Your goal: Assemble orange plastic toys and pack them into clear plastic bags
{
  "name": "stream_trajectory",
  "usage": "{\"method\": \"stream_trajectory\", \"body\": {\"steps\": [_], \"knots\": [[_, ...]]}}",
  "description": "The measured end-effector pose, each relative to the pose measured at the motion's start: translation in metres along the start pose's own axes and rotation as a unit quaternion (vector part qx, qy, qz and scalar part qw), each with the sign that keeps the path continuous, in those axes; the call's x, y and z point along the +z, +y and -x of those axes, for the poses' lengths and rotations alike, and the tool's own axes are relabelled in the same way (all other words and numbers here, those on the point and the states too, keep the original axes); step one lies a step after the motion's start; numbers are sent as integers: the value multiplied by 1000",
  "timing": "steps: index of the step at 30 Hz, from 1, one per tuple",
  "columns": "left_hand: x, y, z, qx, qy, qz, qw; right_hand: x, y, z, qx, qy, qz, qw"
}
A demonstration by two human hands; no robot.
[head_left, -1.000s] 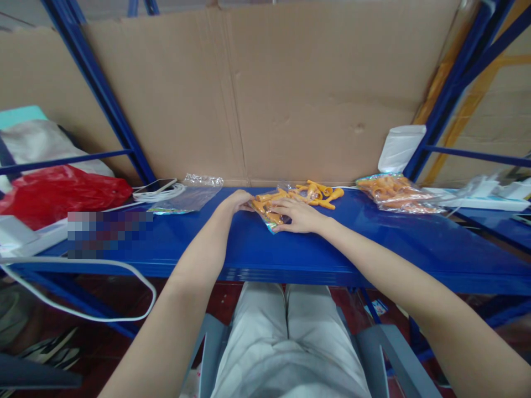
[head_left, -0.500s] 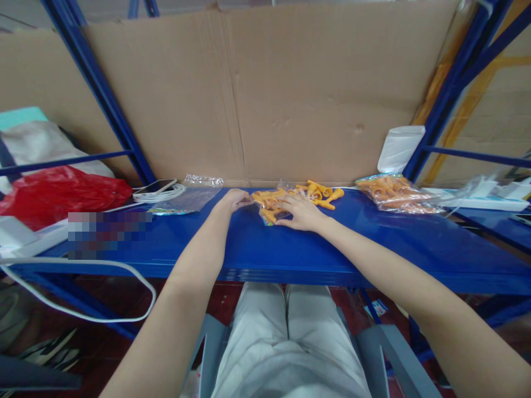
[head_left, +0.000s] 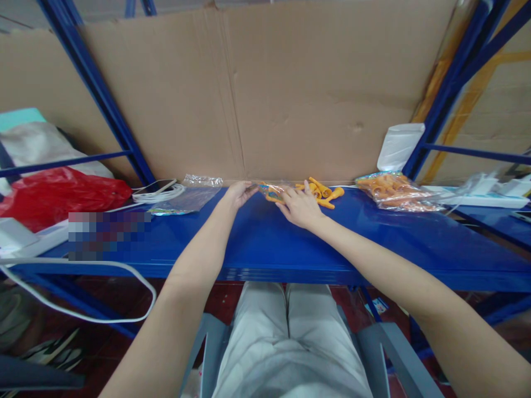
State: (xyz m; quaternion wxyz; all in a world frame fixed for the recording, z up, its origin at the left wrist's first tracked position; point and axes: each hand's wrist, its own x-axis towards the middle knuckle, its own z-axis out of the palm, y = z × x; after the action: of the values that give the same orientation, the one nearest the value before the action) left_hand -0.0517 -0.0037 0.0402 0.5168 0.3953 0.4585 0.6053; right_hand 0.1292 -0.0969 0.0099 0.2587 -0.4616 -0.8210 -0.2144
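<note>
On the blue shelf, a small clear bag with orange plastic pieces lies near the cardboard back wall. My left hand pinches the bag's left end, fingers closed on it. My right hand rests over the bag's right side, fingers bent and pressing on the plastic. Just beyond my right hand lie loose orange pieces on the shelf.
A filled bag of orange pieces and a white pouch sit at the right. Empty clear bags, a phone with white cable and a red plastic bag lie at the left. Cardboard closes the back.
Both hands have slid the small bag away from me toward the cardboard wall; it now lies next to the loose orange pieces and looks more bunched up.
</note>
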Motion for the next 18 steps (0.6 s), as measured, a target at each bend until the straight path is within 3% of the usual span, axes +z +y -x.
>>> {"method": "stream_trajectory", "body": {"steps": [4, 10, 15, 18], "knots": [[7, 5, 10, 29, 17, 51, 998, -7, 11, -2, 22, 53, -49, 997], [17, 11, 16, 107, 12, 14, 994, -19, 34, -15, 51, 77, -38, 995], [42, 26, 4, 121, 27, 10, 992, -34, 78, -52, 116, 85, -31, 989], [61, 38, -10, 126, 22, -17, 992, -38, 109, -79, 140, 120, -60, 981]]}}
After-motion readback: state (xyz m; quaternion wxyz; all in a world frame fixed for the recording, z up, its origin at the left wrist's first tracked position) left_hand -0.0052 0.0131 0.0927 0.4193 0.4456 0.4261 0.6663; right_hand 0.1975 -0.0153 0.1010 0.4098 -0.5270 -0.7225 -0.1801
